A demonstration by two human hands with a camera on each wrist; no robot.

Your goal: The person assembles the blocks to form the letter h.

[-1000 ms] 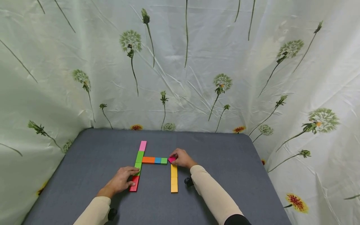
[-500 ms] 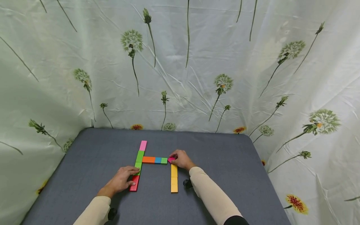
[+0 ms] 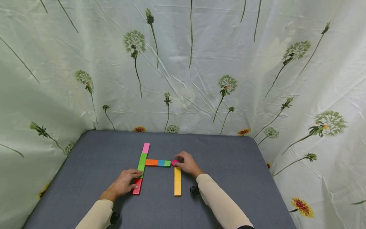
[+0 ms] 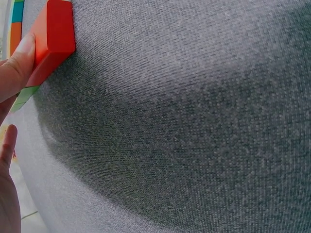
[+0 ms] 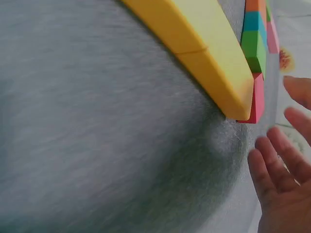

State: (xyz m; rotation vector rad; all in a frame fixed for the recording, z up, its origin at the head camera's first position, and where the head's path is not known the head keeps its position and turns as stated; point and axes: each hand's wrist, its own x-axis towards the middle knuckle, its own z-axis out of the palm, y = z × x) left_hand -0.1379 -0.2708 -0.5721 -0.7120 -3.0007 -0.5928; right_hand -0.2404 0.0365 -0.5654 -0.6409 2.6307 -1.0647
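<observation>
From the head view, your left hand [image 3: 123, 183] rests with straight fingers on the red block [image 3: 137, 186] at the 6 o'clock end of the green-and-pink column on the grey desk [image 3: 94, 165], while your right hand [image 3: 187, 163] lies over the magenta block [image 3: 174, 163], just at 12 o'clock of the yellow blocks [image 3: 177, 182]. At your left wrist, a fingertip [image 4: 19, 60] presses the red block's [image 4: 52, 35] side, grip open. At your right wrist, your fingers [image 5: 284, 160] spread loose, just off the magenta block [image 5: 257, 99].
</observation>
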